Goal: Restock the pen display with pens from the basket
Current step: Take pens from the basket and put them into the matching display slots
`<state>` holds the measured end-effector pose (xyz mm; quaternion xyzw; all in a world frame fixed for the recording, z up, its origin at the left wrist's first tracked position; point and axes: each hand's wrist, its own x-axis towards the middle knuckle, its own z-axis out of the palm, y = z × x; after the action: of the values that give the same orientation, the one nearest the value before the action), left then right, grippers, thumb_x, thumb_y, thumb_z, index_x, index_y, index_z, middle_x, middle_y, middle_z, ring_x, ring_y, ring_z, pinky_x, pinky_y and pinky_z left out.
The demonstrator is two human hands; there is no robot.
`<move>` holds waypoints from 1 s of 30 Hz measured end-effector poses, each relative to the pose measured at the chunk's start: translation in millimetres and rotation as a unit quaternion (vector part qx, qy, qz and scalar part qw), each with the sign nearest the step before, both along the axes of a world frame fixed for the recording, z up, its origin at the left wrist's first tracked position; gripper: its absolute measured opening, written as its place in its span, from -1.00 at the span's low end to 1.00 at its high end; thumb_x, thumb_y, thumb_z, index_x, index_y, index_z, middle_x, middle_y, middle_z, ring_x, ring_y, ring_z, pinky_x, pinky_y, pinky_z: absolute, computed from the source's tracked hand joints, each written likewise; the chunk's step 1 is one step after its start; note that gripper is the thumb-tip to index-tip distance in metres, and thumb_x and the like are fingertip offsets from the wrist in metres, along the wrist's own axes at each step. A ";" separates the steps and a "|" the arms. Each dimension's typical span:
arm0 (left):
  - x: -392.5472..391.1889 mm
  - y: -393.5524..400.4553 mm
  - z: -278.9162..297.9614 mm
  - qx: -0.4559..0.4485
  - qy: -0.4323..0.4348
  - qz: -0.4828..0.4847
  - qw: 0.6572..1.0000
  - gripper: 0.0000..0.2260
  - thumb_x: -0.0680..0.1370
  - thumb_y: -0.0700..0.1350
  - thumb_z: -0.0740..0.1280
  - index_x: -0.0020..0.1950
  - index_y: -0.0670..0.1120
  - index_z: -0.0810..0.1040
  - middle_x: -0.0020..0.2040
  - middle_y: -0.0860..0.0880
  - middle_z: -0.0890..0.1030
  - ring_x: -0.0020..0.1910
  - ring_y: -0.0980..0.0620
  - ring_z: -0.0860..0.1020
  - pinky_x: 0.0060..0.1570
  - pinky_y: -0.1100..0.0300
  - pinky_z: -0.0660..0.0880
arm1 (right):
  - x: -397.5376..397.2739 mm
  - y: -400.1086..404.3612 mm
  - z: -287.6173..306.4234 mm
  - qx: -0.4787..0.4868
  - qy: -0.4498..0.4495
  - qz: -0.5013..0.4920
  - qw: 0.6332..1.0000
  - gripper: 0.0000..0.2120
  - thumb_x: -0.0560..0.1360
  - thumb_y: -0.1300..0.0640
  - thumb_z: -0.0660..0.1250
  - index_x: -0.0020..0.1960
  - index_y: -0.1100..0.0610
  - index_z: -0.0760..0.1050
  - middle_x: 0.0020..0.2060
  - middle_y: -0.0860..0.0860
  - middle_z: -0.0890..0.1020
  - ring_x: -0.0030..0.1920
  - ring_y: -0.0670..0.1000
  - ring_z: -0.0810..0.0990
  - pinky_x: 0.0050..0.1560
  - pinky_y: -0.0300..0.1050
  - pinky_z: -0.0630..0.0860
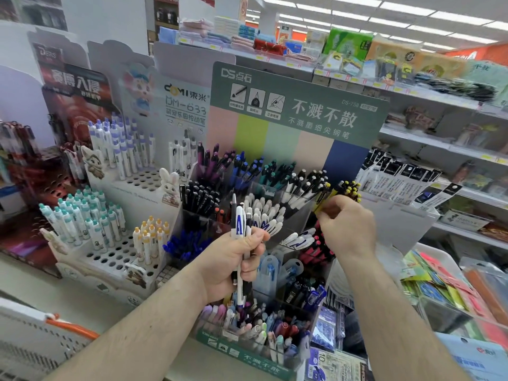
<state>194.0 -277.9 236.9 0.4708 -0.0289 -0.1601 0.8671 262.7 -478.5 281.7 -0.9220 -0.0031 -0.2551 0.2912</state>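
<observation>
Left hand [236, 259] grips a small bundle of pens [241, 224] upright, fingers curled round the barrels, in front of the green display [297, 105]. I count about 3 or 4 pens in it (the barrels overlap, so the count is unsure); the front one is white with a blue letter and a blue tip at the bottom. Right hand [346, 224] is up at the display's right side, fingers pinching a yellow pen [324, 200] whose top sits among the yellow-capped pens of the far-right compartment.

By my reading the restocking is partway through: the yellow pen is going into its compartment, and the bundle has yet to be sorted. The display's upper compartments already look well filled with purple, blue, teal, white and black pens, as do the ones below them with black, white and red pens. How many pens remain in the basket [30, 339], at the lower left of the display, cannot be told; only its grey mesh wall and orange handle show.

Pens in the bundle are slim click types with clips, smooth plastic, likely to slide against each other if the grip loosens.
</observation>
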 end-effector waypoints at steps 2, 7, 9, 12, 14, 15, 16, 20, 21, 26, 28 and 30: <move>-0.4 0.6 -0.2 0.006 -0.006 -0.014 1.000 -0.87 0.48 -0.11 0.30 -0.05 -0.16 0.53 -0.36 0.01 0.48 -0.54 0.14 0.29 -0.55 0.32 0.20 | 3.5 2.7 4.4 -0.033 0.033 -0.011 0.999 -0.92 0.46 0.13 0.41 -0.07 -0.03 0.63 -0.18 -0.04 0.69 -0.09 0.09 0.63 -0.10 -0.06 0.58; -2.7 -1.3 -1.0 0.019 -0.013 -0.045 0.999 -0.84 0.51 -0.13 0.28 0.01 -0.18 0.54 -0.36 0.00 0.48 -0.53 0.14 0.29 -0.52 0.30 0.20 | 3.1 12.2 9.7 -0.099 0.086 -0.022 0.991 -0.96 0.44 0.14 0.39 -0.14 0.02 0.54 -0.20 0.00 0.64 -0.12 0.15 0.57 -0.22 -0.11 0.44; -2.5 -1.8 -1.7 0.016 -0.010 -0.049 0.999 -0.82 0.50 -0.13 0.29 0.04 -0.18 0.55 -0.34 -0.01 0.50 -0.52 0.13 0.30 -0.51 0.29 0.21 | 2.6 14.4 11.1 -0.121 0.129 -0.021 0.984 -0.93 0.43 0.16 0.39 -0.14 0.02 0.53 -0.22 -0.01 0.61 -0.14 0.14 0.55 -0.23 -0.12 0.42; -2.0 -1.7 -1.9 0.017 -0.010 -0.056 0.998 -0.82 0.51 -0.14 0.29 0.06 -0.18 0.55 -0.33 -0.02 0.52 -0.51 0.13 0.31 -0.51 0.29 0.22 | 5.5 16.0 18.4 -0.133 0.182 -0.008 0.974 -0.90 0.39 0.18 0.41 -0.16 0.00 0.54 -0.22 -0.02 0.62 -0.14 0.13 0.59 -0.22 -0.10 0.48; -2.9 -2.1 -0.2 0.020 -0.011 -0.063 0.998 -0.82 0.52 -0.15 0.28 0.07 -0.19 0.54 -0.33 -0.02 0.53 -0.51 0.12 0.32 -0.51 0.29 0.24 | 6.1 17.7 23.3 -0.149 0.190 -0.013 0.970 -0.92 0.42 0.15 0.42 -0.14 0.01 0.55 -0.19 -0.01 0.64 -0.14 0.11 0.59 -0.22 -0.10 0.48; -3.4 -2.1 0.5 0.021 -0.012 -0.065 0.998 -0.82 0.53 -0.16 0.27 0.08 -0.19 0.54 -0.32 -0.02 0.53 -0.51 0.12 0.32 -0.50 0.29 0.24 | 3.5 18.5 25.4 -0.149 0.170 -0.019 0.974 -0.94 0.45 0.11 0.42 -0.14 0.01 0.54 -0.19 -0.03 0.64 -0.15 0.09 0.58 -0.22 -0.11 0.46; -3.8 -2.1 1.1 0.022 -0.012 -0.067 0.997 -0.83 0.54 -0.16 0.27 0.08 -0.19 0.55 -0.32 -0.02 0.54 -0.51 0.12 0.32 -0.50 0.29 0.25 | -1.7 20.2 28.1 -0.131 0.136 -0.019 0.982 -0.92 0.48 0.06 0.41 -0.17 -0.01 0.53 -0.21 -0.06 0.63 -0.16 0.06 0.56 -0.22 -0.13 0.44; -4.8 0.4 -0.7 0.010 -0.010 -0.086 0.996 -0.82 0.53 -0.15 0.30 0.09 -0.17 0.57 -0.31 -0.02 0.55 -0.49 0.12 0.35 -0.49 0.29 0.29 | -40.3 39.8 37.0 0.086 0.125 0.166 0.974 -0.78 0.51 -0.06 0.44 -0.25 0.03 0.62 -0.37 -0.05 0.65 -0.32 -0.11 0.59 -0.32 -0.23 0.51; -4.7 0.5 -1.4 0.008 -0.013 -0.095 0.995 -0.82 0.52 -0.12 0.33 0.08 -0.17 0.57 -0.31 -0.02 0.55 -0.48 0.12 0.36 -0.48 0.29 0.30 | -48.0 46.5 35.2 0.131 0.182 0.224 0.948 -0.79 0.51 -0.04 0.44 -0.21 0.07 0.64 -0.36 -0.02 0.67 -0.35 -0.12 0.60 -0.33 -0.27 0.54; -8.2 2.1 -4.0 0.036 -0.019 -0.125 0.991 -0.77 0.49 0.02 0.38 0.01 -0.11 0.62 -0.22 -0.07 0.61 -0.45 0.12 0.45 -0.44 0.29 0.37 | -50.4 53.6 11.4 0.206 0.240 0.277 0.908 -0.72 0.44 0.04 0.54 -0.22 0.24 0.59 -0.30 0.23 0.67 -0.38 0.06 0.59 -0.27 0.01 0.59; -9.3 6.9 -3.4 0.028 -0.001 -0.119 0.992 -0.70 0.55 -0.01 0.28 0.15 -0.17 0.59 -0.12 -0.15 0.65 -0.37 0.04 0.58 -0.39 0.25 0.51 | -51.8 51.3 12.5 0.224 0.211 0.265 0.914 -0.78 0.46 0.11 0.51 -0.22 0.26 0.61 -0.43 0.08 0.64 -0.44 -0.06 0.56 -0.36 -0.16 0.54; -10.2 12.4 -2.8 0.025 0.026 -0.105 0.994 -0.66 0.53 -0.02 0.27 0.20 -0.18 0.58 -0.06 -0.21 0.66 -0.28 -0.06 0.66 -0.32 0.16 0.62 | -51.4 47.7 16.0 0.278 0.181 0.241 0.912 -0.85 0.50 0.20 0.46 -0.19 0.27 0.62 -0.50 -0.04 0.59 -0.52 -0.12 0.50 -0.45 -0.29 0.44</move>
<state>183.8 -265.5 234.2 0.4819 -0.0517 -0.2636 0.8340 211.3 -430.9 297.7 -0.8051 -0.1012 0.0035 0.5844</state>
